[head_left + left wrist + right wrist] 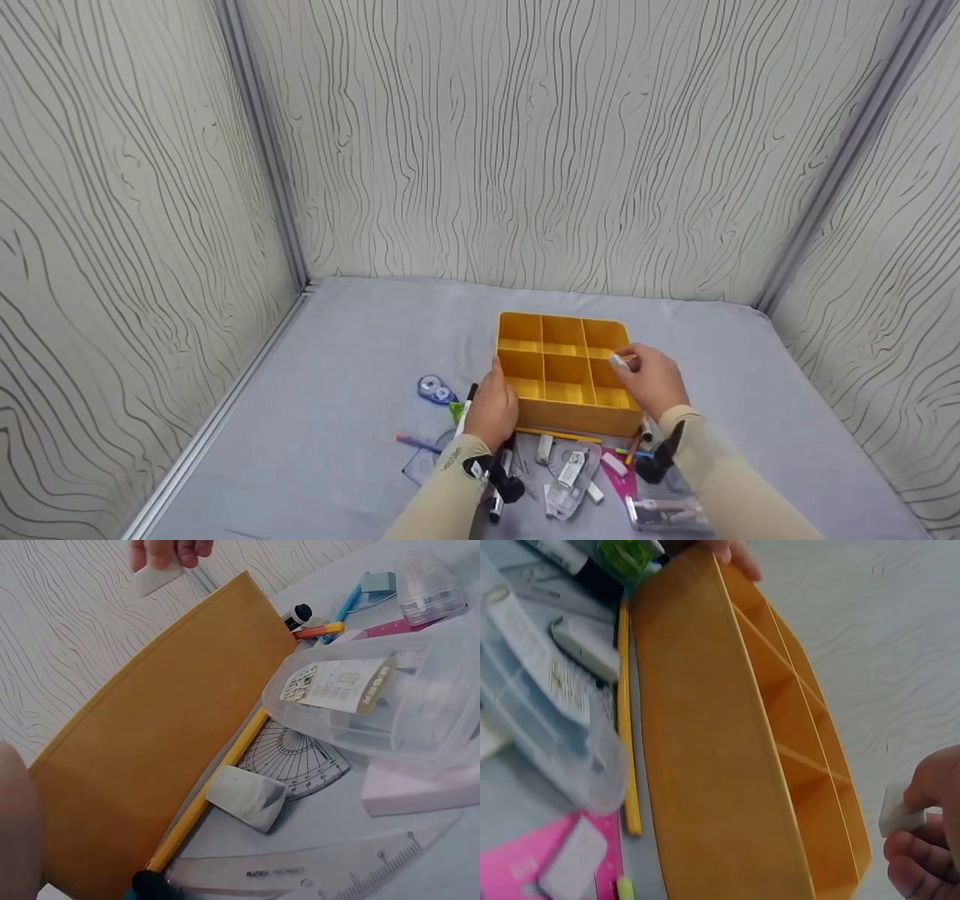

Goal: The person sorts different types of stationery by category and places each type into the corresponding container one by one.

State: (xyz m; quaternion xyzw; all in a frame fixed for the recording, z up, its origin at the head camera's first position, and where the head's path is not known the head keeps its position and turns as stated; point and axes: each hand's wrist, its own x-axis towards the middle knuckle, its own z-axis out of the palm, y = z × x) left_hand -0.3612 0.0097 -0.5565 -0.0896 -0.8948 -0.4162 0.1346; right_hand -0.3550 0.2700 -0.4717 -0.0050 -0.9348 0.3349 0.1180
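A yellow box [581,415] with several compartments stands on the table. My left hand [491,409] holds its left front corner, a finger lying along the side wall. In the right wrist view, fingertips of that hand [739,559] show at the box's far end. Over the right-hand compartments, my right hand [656,381] pinches a small white eraser [900,811] between thumb and fingers. The same eraser [159,577] appears above the box rim in the left wrist view. The compartments that show have only bare yellow floors.
Along the box's front lie a yellow pencil [206,791], another eraser [247,796], a protractor [292,757] and a clear plastic case [352,694]. A pink ruler [621,484] and a clear box [667,514] lie front right. Correction tape [435,389] lies left of the box.
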